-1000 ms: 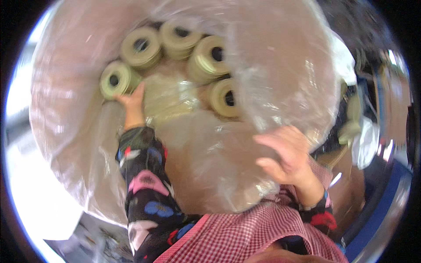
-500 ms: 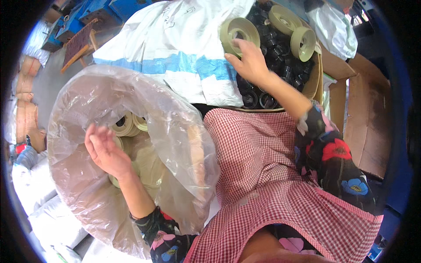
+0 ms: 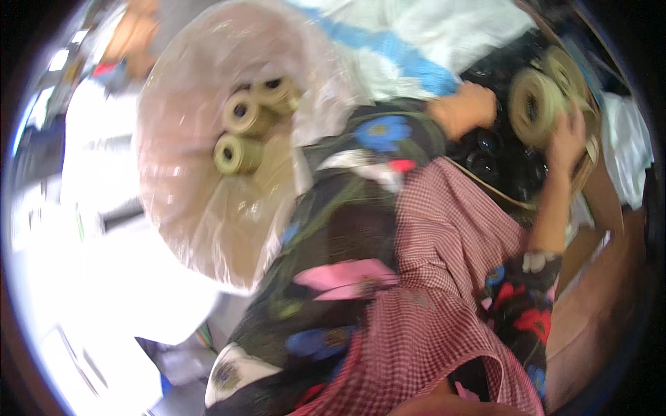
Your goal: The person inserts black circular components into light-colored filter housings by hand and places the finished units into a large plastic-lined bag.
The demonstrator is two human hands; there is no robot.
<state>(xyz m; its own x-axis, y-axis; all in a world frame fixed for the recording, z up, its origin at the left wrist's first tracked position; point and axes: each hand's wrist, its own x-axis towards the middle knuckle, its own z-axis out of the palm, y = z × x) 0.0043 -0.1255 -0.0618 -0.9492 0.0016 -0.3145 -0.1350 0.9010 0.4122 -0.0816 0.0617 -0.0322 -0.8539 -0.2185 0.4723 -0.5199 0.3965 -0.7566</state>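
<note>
My left hand [image 3: 466, 111] reaches across to the open box of black plastic parts [image 3: 489, 149]. Its fingers are curled down among them, and blur hides whatever they hold. My right hand [image 3: 567, 139] is at the right edge of a pale green, flanged ring-shaped part [image 3: 533, 107], its fingers closed against the rim. Behind that sits another pale green ring [image 3: 565, 73], partly covered. Inside the clear plastic bag [image 3: 177, 208] on the left lie several similar spool-shaped parts [image 3: 244, 114].
A white woven sack [image 3: 444, 35] with a blue stripe covers the far side of the box. Beyond the box at right hang a pale plastic bag [image 3: 622, 152] and brown cardboard [image 3: 590, 298]. My left sleeve [image 3: 340, 229] crosses in front of the clear bag's right side.
My left hand has moved from over the clear bag to the black parts. My right hand has shifted right to the other rings. The whole view has swung, with blur.
</note>
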